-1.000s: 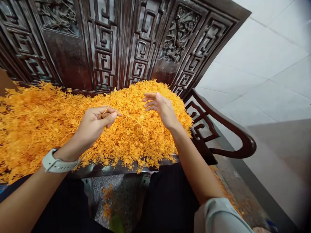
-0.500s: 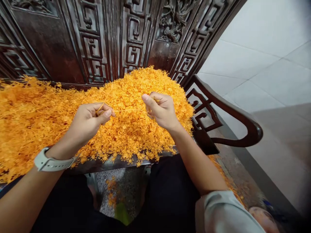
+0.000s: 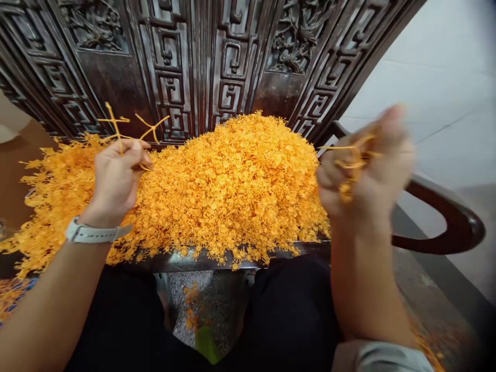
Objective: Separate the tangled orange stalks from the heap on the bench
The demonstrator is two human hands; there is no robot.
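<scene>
My left hand [image 3: 119, 173], with a pale watch on the wrist, is closed above the left part of the pile. Thin orange branched plastic stems [image 3: 115, 121] stick up from its pinched fingers. Over on the right, my right hand [image 3: 368, 165] is raised near the armrest and smeared by motion. Its fingers are curled round several orange plastic bits [image 3: 351, 168], and a thin strand points out to the left. Between the hands lies a big heap of small orange plastic flower-like pieces [image 3: 232, 191]; single pieces are hard to make out.
The heap lies on a dark wooden bench [image 3: 178, 261] with a carved back [image 3: 201, 67]. A curved armrest [image 3: 461, 227] juts out at right. My knees are against the front edge. Orange scraps [image 3: 191, 305] and something green [image 3: 207, 343] lie on the speckled floor.
My hands were close together over the heap with a thin strand between them. Now they are far apart, the right one up and to the right, the left one a little left.
</scene>
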